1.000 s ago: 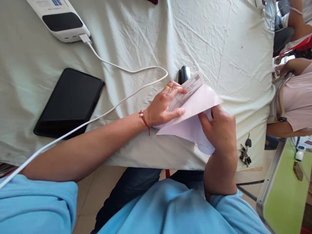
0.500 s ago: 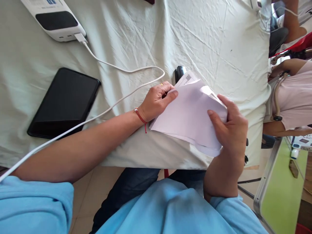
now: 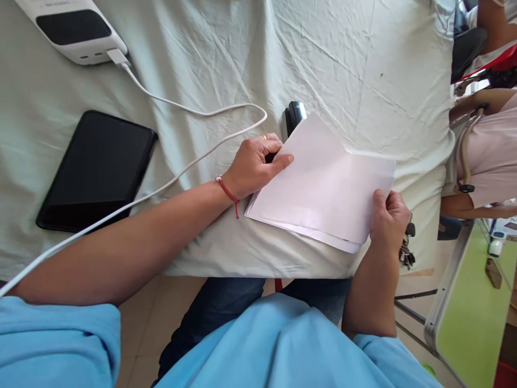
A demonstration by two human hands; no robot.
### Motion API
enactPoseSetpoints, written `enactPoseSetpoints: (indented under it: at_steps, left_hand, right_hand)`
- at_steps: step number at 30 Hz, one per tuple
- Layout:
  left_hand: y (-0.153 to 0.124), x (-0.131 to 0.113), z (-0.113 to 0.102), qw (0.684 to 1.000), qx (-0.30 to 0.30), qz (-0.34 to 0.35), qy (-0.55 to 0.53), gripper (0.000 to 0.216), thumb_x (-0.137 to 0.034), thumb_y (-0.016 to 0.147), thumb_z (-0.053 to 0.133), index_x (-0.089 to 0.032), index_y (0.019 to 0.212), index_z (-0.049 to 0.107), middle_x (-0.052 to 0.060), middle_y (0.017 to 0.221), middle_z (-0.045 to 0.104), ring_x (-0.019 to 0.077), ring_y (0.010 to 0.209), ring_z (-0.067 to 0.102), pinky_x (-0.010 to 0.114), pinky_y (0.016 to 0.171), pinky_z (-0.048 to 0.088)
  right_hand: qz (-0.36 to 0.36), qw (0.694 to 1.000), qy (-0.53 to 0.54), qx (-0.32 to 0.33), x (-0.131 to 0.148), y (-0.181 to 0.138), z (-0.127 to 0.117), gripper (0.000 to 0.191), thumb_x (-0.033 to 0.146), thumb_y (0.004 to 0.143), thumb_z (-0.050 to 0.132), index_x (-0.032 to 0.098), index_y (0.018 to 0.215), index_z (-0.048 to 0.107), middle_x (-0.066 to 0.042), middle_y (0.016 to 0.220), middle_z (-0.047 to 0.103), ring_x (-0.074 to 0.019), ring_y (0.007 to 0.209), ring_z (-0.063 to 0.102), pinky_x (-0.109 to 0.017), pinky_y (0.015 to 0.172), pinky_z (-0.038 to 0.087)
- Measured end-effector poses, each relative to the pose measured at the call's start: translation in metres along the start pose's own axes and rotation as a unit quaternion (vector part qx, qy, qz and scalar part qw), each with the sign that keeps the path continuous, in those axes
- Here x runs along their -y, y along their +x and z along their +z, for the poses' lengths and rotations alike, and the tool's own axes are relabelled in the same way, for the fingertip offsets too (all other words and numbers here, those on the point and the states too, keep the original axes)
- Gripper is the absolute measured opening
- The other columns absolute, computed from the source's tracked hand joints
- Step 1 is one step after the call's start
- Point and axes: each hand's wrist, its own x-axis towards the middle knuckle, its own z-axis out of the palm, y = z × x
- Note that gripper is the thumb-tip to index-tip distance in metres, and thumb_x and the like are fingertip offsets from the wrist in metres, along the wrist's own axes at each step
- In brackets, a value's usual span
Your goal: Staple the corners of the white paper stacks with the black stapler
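Note:
A small stack of white paper sheets [image 3: 323,183] lies near the table's front edge. My left hand [image 3: 254,164] rests at the stack's left corner, its fingers curled and the thumb pressed on the top sheet. A ring shows on that hand and a red thread bracelet circles its wrist. My right hand [image 3: 388,215] pinches the stack's right corner between thumb and fingers. A black stapler [image 3: 294,114] lies just behind the papers, partly hidden by them.
A black tablet [image 3: 95,170] lies at the left on the pale tablecloth [image 3: 343,70]. A white power bank [image 3: 72,29] sits at the back left, its white cable [image 3: 189,110] running toward me. Keys [image 3: 406,253] hang beside my right hand. Another person sits at the right.
The folded sheet has been laid flat, covering the printed slip seen earlier. My right hand slid from the middle of the papers to their right corner. My left hand stayed at the left corner.

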Motion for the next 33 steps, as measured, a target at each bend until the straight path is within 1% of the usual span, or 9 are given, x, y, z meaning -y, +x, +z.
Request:
enactPoseSetpoints:
  at_steps: [3,5,8,11,18,22,25,29,33]
  left_hand:
    - [0.0,-0.001,-0.001,1.0,-0.001,-0.001,0.013,0.055,-0.047,0.102,0.079,-0.023,0.065,0.046,0.001,0.073,0.051,0.0179,0.075,0.05,0.037,0.072,0.04]
    - [0.0,-0.003,-0.001,1.0,-0.011,-0.001,0.016,0.065,-0.057,0.11,0.073,-0.024,0.065,0.039,0.0,0.069,0.042,0.0169,0.07,0.043,0.037,0.07,0.038]
    - [0.001,-0.003,0.0,0.999,-0.035,0.006,0.011,0.076,-0.072,0.117,0.062,-0.025,0.066,0.032,-0.002,0.066,0.031,0.0165,0.065,0.033,0.038,0.067,0.034]
    - [0.002,-0.001,0.001,0.998,-0.051,0.013,0.024,0.08,-0.076,0.117,0.062,-0.025,0.065,0.029,-0.002,0.064,0.028,0.0164,0.064,0.031,0.039,0.066,0.033]
    - [0.0,0.004,-0.001,0.999,-0.038,0.02,0.032,0.068,-0.05,0.113,0.072,-0.024,0.064,0.033,-0.002,0.064,0.035,0.0162,0.065,0.038,0.037,0.066,0.037]
    - [0.0,0.006,-0.001,0.999,-0.043,0.018,0.028,0.059,-0.038,0.106,0.076,-0.024,0.067,0.035,-0.001,0.07,0.042,0.017,0.07,0.044,0.038,0.07,0.039]
    - [0.001,0.006,-0.002,0.999,-0.034,0.011,0.026,0.053,-0.034,0.104,0.075,-0.024,0.066,0.039,0.0,0.071,0.043,0.0182,0.072,0.047,0.039,0.072,0.04]
    - [0.002,0.006,-0.002,0.999,-0.028,0.012,0.02,0.05,-0.033,0.104,0.074,-0.024,0.066,0.044,0.002,0.072,0.048,0.0199,0.073,0.049,0.041,0.073,0.041]
    - [0.002,0.005,-0.002,0.999,-0.026,0.011,0.021,0.05,-0.035,0.104,0.076,-0.024,0.066,0.045,0.002,0.074,0.051,0.0195,0.073,0.05,0.041,0.073,0.042]
  right_hand:
    - [-0.01,0.998,-0.004,-0.059,-0.012,0.014,0.009,0.074,0.092,0.088,0.078,0.019,0.093,0.069,0.003,0.076,0.054,-0.0111,0.073,0.043,-0.027,0.069,0.037]
    - [-0.006,0.999,-0.026,-0.047,-0.02,0.02,0.012,0.074,0.094,0.09,0.074,0.021,0.085,0.062,0.005,0.072,0.045,-0.0104,0.071,0.039,-0.028,0.069,0.034]
    - [-0.016,0.997,-0.068,-0.011,-0.027,0.019,0.013,0.075,0.097,0.094,0.067,0.022,0.085,0.058,0.004,0.076,0.047,-0.0119,0.076,0.044,-0.029,0.074,0.039]
    - [-0.014,0.994,-0.106,-0.01,-0.027,0.013,0.008,0.075,0.097,0.096,0.063,0.022,0.089,0.061,0.002,0.078,0.053,-0.0131,0.078,0.047,-0.029,0.075,0.041]
    - [0.042,0.983,-0.169,0.057,-0.022,0.0,-0.011,0.068,0.09,0.086,0.072,0.022,0.087,0.068,-0.002,0.076,0.063,-0.015,0.074,0.05,-0.032,0.074,0.046]
    - [0.048,0.986,-0.151,0.047,-0.021,-0.016,-0.014,0.063,0.071,0.081,0.079,0.02,0.119,0.074,-0.007,0.106,0.078,-0.0144,0.074,0.058,-0.033,0.075,0.051]
    - [0.014,0.989,-0.149,0.018,-0.017,-0.034,-0.016,0.067,0.065,0.082,0.08,0.021,0.132,0.072,-0.009,0.122,0.077,-0.0123,0.073,0.057,-0.033,0.075,0.054]
    - [0.028,0.979,-0.184,0.08,-0.009,-0.054,-0.021,0.063,0.078,0.09,0.071,0.02,0.113,0.077,-0.008,0.101,0.076,-0.0153,0.072,0.058,-0.037,0.079,0.056]
    - [0.07,0.967,-0.214,0.117,-0.007,-0.064,-0.027,0.078,0.096,0.089,0.065,0.02,0.103,0.077,-0.01,0.096,0.078,-0.0197,0.075,0.065,-0.038,0.08,0.057]
